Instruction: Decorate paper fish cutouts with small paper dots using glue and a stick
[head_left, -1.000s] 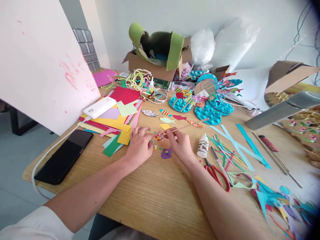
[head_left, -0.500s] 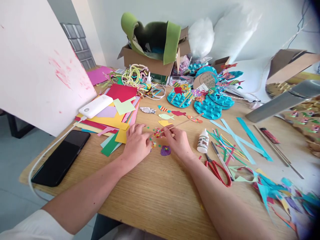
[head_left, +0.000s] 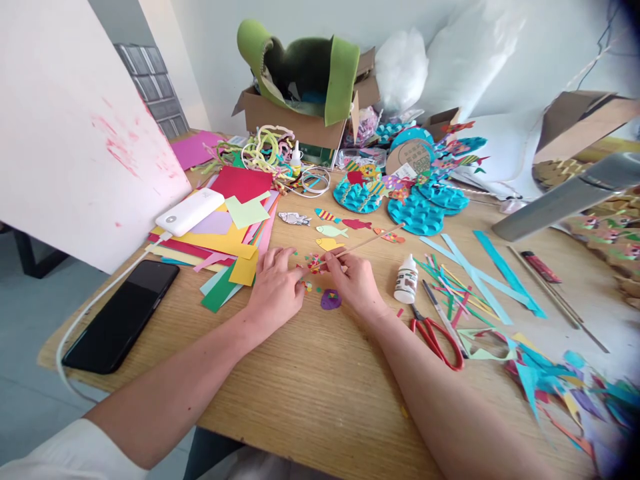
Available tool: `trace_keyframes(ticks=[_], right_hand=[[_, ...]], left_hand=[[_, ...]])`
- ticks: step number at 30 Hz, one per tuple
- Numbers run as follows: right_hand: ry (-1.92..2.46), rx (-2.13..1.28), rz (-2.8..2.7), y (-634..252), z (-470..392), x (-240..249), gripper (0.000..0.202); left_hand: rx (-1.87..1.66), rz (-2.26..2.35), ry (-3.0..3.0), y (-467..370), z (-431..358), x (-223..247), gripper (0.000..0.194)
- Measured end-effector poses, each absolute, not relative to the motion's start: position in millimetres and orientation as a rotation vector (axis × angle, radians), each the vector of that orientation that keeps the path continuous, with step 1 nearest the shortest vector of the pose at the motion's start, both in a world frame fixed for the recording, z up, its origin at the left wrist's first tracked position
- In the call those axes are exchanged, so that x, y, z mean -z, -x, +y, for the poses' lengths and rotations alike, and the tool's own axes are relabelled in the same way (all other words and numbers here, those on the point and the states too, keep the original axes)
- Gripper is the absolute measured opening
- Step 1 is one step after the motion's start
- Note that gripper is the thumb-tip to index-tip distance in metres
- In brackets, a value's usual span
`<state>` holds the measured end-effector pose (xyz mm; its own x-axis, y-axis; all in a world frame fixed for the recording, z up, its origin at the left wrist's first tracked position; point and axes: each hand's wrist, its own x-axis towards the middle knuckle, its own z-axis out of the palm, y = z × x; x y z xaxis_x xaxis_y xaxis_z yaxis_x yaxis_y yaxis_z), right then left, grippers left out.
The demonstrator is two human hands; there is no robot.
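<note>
My right hand [head_left: 361,283] pinches a thin wooden stick [head_left: 375,238], which slants up to the right. The stick's lower end is at a small heap of coloured paper bits [head_left: 315,263]. Across from it, my left hand [head_left: 276,287] rests on the table with fingers apart, one fingertip beside the heap. Between my wrists lies a purple paper shape [head_left: 331,299] with small coloured pieces on it. Just beyond the hands are paper fish: a yellow one [head_left: 330,244], a pale green one [head_left: 332,231], a red one [head_left: 357,224] and a striped one [head_left: 327,215].
To the right are a white glue bottle [head_left: 406,280], red-handled scissors [head_left: 440,340], paper strips [head_left: 475,277] and scraps [head_left: 550,380]. A phone [head_left: 121,317], a power bank [head_left: 190,211] and coloured paper [head_left: 245,181] lie left. Blue wavy discs [head_left: 416,212] and a grey flask [head_left: 565,197] stand farther back.
Both hands stay in nearly the same place, with the stick still in my right hand at the paper bits. The view has shifted very slightly.
</note>
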<state>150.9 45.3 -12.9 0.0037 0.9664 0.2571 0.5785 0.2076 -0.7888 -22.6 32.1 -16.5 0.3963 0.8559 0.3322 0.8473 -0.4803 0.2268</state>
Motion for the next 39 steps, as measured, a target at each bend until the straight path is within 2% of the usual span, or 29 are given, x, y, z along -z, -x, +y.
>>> trace_keyframes(ticks=[26,39], right_hand=[[1.401,-0.778,-1.368,-155,49,14,0.030],[1.280,-0.858,-1.283,-153,43,-2,0.027]], left_hand=[[-0.676,1.566,-2.583,23,32,15,0.029],[-1.020,1.534,-2.257,24,43,18,0.016]])
